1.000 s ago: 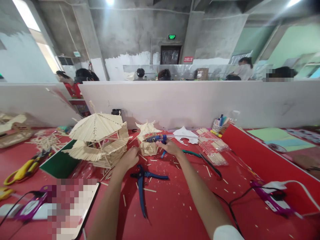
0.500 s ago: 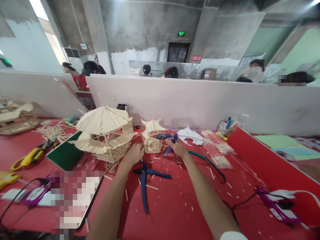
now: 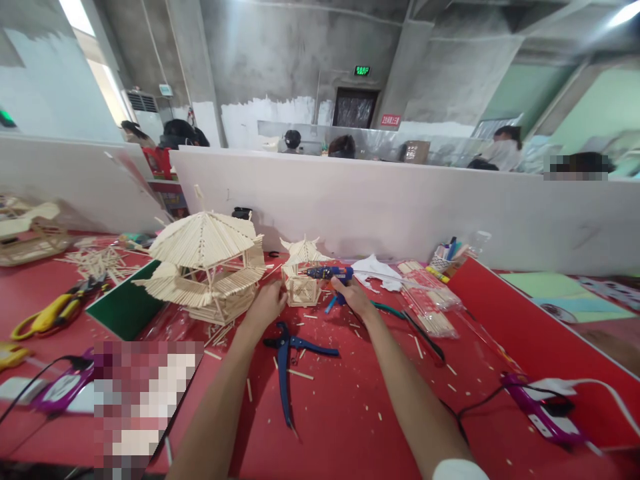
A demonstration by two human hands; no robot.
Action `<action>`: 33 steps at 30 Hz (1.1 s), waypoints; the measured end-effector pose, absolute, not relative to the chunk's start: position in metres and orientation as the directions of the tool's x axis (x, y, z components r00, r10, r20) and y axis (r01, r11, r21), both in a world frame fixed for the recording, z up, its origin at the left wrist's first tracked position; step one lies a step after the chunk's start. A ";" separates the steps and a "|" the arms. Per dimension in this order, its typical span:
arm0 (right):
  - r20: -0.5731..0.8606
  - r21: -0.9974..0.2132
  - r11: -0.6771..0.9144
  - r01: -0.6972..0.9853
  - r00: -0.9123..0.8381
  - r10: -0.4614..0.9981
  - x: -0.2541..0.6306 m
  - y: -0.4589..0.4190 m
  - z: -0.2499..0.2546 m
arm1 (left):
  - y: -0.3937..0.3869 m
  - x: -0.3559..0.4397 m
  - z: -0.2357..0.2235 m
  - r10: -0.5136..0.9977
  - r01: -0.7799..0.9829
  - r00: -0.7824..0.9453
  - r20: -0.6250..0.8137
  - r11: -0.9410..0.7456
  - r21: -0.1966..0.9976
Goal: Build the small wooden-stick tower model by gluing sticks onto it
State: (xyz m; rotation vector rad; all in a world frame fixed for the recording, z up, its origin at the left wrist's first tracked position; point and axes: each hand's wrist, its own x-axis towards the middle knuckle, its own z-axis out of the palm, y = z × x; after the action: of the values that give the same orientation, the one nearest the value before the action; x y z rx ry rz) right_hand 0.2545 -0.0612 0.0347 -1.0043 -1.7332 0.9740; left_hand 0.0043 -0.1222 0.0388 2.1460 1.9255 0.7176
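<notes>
My right hand (image 3: 353,297) is closed around the handle of a blue hot glue gun (image 3: 336,273), whose nozzle points left across the front of a small pavilion model (image 3: 306,252) made of wooden sticks. At that model's lower left side my left hand (image 3: 270,301) is closed, its fingertips on the edge; what exactly they pinch is hidden. Left of my left hand stands a larger stick pavilion (image 3: 203,240) with a two-tiered roof. A blue-handled cutter (image 3: 285,373) lies on the red tabletop (image 3: 345,413) between my forearms.
Bagged sticks (image 3: 433,307), white crumpled paper (image 3: 375,270) and green-handled pliers (image 3: 407,312) lie right. Yellow-handled pliers (image 3: 50,317), a green board (image 3: 125,303) and loose sticks (image 3: 103,261) lie left. A white partition (image 3: 350,207) runs behind; people sit beyond. Power strips (image 3: 543,417) have trailing cords.
The view has shifted slightly. Both hands and the glue gun keep nearly the same place at the small pavilion; no object has visibly been taken up or let go.
</notes>
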 end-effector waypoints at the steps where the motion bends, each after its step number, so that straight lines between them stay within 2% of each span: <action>1: 0.302 -0.904 0.369 0.217 -0.285 0.909 0.254 -0.062 0.036 | -0.122 0.004 0.039 0.971 0.886 0.052 0.234 -0.153 0.438; 8: 0.357 -0.858 0.453 0.242 -0.353 0.865 0.250 -0.065 0.045 | -0.120 0.002 0.032 0.978 0.887 0.022 0.208 -0.115 0.447; 14: 0.259 -0.946 0.322 0.028 -0.529 0.808 0.246 -0.070 0.045 | -0.124 -0.003 0.031 0.979 0.881 0.032 0.200 -0.122 0.457; 20: 0.251 -0.958 0.285 0.026 -0.401 0.881 0.243 -0.069 0.039 | -0.123 -0.003 0.029 0.973 0.857 0.077 0.216 -0.175 0.485; 27: 0.245 -0.964 0.267 -0.006 -0.417 0.875 0.245 -0.068 0.039 | -0.126 0.000 0.034 0.966 0.855 0.068 0.249 -0.185 0.484; 33: 0.259 -0.961 0.275 -0.005 -0.355 0.899 0.244 -0.064 0.035 | -0.126 0.000 0.037 0.975 0.877 0.053 0.216 -0.149 0.457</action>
State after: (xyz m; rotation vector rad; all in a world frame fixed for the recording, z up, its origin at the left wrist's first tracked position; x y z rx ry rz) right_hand 0.2445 -0.0640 0.0351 -0.8400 -1.6191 1.2255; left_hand 0.0004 -0.1259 0.0367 2.1222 1.9026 0.7129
